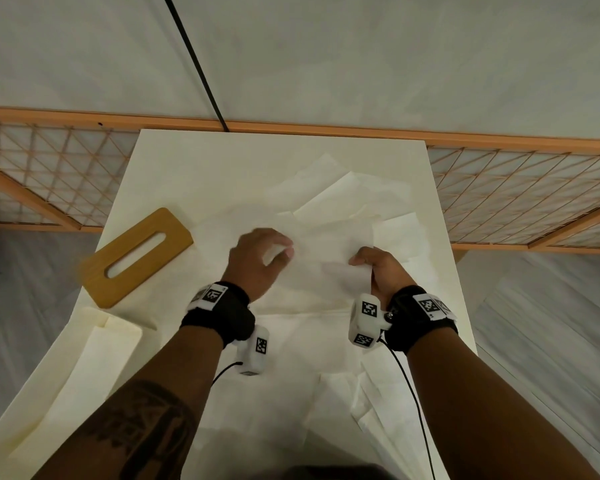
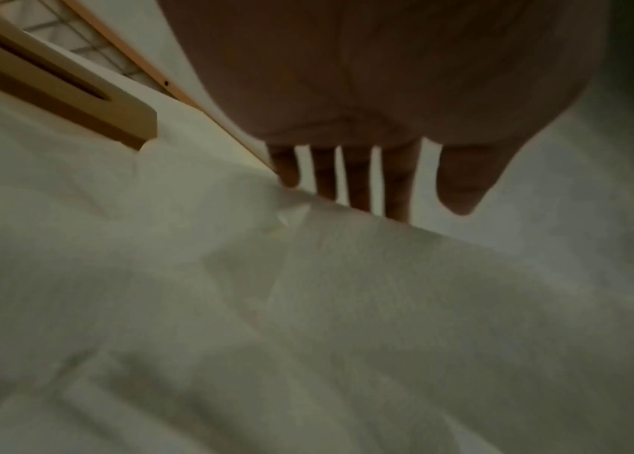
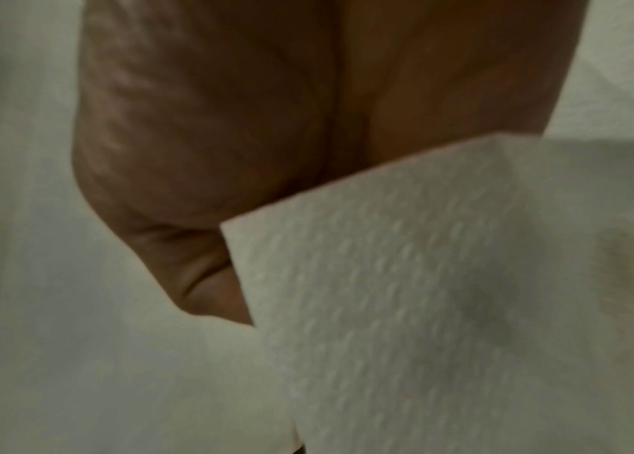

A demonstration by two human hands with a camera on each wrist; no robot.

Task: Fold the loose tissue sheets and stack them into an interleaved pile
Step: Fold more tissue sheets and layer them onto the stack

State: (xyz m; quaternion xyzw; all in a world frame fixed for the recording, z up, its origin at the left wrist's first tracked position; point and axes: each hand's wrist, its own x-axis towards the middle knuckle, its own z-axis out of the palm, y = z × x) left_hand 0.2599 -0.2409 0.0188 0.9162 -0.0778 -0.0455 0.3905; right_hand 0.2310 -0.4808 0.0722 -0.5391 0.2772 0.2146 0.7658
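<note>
Right hand (image 1: 378, 268) pinches a tissue sheet (image 1: 329, 261) edge mid-worktop (image 1: 187, 161); left hand (image 1: 257, 261), fingers straight, rests on it. Wooden lid (image 1: 136, 258) lies left, lattice screen (image 1: 534, 199) beyond

Wooden slotted lid (image 1: 136, 258), prob.; lattice screen (image 1: 520, 199)

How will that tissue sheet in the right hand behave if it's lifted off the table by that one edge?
Probably floppy: the tissue sheet already sags and creases where the right hand pinches its edge. Likely very light, so it may flutter. Looks thin and embossed, so it could tear if tugged against the left hand.
</note>
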